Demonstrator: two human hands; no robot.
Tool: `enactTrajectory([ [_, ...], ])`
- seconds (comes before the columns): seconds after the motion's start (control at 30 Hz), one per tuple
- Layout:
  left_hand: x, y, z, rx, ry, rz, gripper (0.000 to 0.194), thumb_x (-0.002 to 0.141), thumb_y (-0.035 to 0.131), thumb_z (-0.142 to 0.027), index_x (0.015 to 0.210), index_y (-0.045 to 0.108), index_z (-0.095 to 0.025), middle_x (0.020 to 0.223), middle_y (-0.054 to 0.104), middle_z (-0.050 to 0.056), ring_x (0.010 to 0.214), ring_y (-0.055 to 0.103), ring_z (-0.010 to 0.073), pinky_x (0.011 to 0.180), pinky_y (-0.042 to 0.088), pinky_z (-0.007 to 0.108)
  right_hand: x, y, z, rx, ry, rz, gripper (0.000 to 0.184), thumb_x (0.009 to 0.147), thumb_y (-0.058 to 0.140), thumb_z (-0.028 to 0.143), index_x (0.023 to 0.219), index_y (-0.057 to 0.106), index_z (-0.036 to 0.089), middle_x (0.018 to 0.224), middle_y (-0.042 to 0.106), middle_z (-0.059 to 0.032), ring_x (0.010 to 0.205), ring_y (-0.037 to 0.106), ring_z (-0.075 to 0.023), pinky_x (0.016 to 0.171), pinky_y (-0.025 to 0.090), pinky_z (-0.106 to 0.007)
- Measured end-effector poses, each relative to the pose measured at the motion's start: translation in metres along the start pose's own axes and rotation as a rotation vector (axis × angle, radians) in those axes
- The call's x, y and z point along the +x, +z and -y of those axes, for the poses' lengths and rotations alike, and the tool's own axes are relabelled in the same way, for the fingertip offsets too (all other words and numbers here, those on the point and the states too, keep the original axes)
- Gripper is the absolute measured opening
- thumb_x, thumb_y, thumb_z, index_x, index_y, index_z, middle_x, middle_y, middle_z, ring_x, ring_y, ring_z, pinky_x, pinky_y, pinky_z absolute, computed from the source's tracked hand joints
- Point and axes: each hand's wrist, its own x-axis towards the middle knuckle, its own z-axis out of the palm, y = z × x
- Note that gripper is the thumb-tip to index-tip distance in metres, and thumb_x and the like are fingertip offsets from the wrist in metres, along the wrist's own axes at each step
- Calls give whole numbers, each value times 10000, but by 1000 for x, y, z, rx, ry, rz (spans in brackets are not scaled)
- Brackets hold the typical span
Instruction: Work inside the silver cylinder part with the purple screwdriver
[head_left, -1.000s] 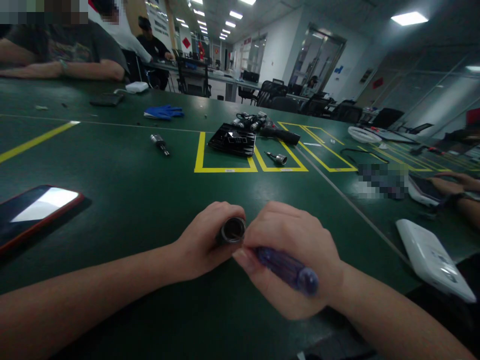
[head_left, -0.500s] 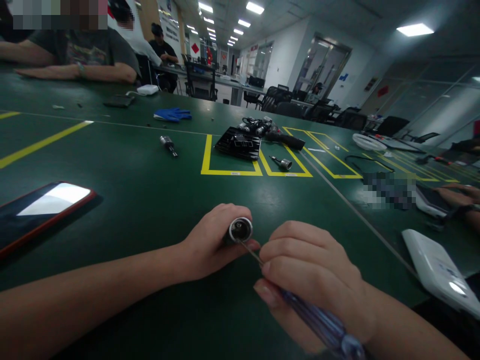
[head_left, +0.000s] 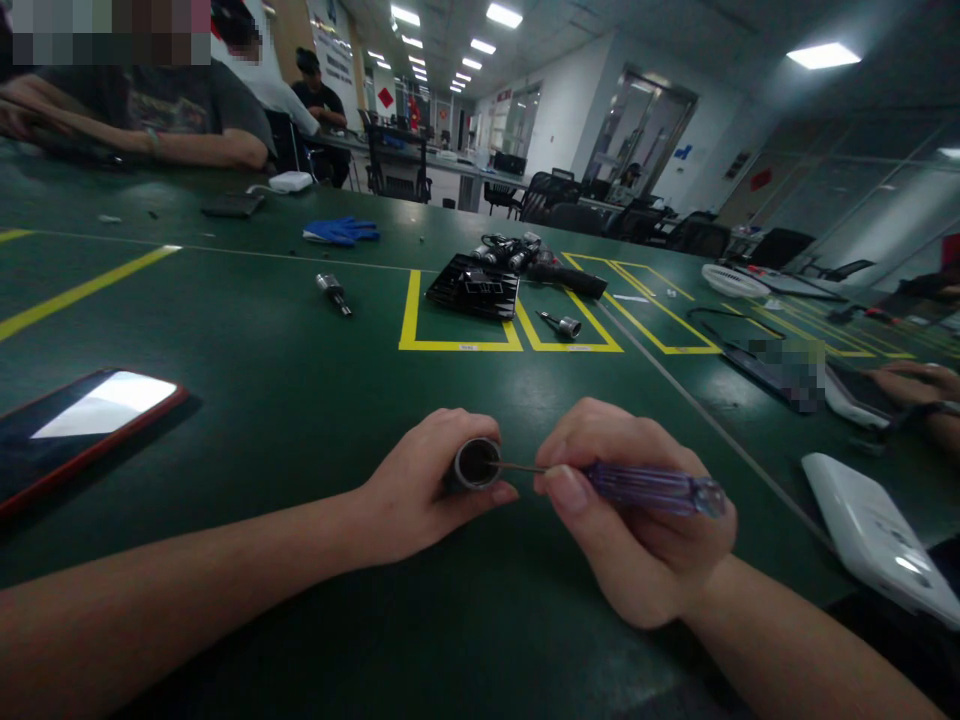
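My left hand (head_left: 424, 485) is wrapped round a dark tube with a metal rim (head_left: 478, 464), its round mouth turned toward me. The rest of the tube is hidden by my fingers. A screwdriver (head_left: 637, 487) with a clear purple handle is gripped in my right hand (head_left: 645, 530), to the right of the tube. Its thin shaft points left, and the tip reaches the tube's mouth; how deep it goes I cannot tell. Beyond my hands, a small metal part with a thin stem (head_left: 562, 324) lies inside a yellow taped box, and a similar metal part (head_left: 332, 294) lies farther left.
A phone (head_left: 82, 425) lies at left and a white device (head_left: 874, 530) at right. Farther back are a black glossy packet (head_left: 474, 288), a heap of metal parts (head_left: 510, 250), a black handle (head_left: 574, 280) and a blue glove (head_left: 341, 231). Other people sit around the table.
The screwdriver has swung from slanting down to the right to nearly level, its handle rising with my right hand. My left hand keeps hold of the tube.
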Motion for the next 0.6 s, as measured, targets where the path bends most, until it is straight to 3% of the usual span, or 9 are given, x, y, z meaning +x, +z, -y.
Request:
enactTrajectory([
  [0.43, 1, -1, -5, -37, -60, -8, 215, 814, 538, -359, 918, 472, -183, 821, 550, 12, 737, 508, 156, 675, 424, 290, 1, 2, 0, 23, -3, -20, 108, 735, 560, 80, 813, 560, 154, 630, 596, -28, 554, 556, -132, 515, 452, -285],
  [0.6, 0, 0, -4, -52, -49, -12, 222, 812, 520, -378, 917, 468, -189, 820, 557, 14, 737, 506, 159, 684, 426, 301, 2, 1, 1, 11, -17, 67, 96, 747, 544, 97, 821, 548, 159, 637, 586, -26, 558, 555, -129, 549, 484, -297],
])
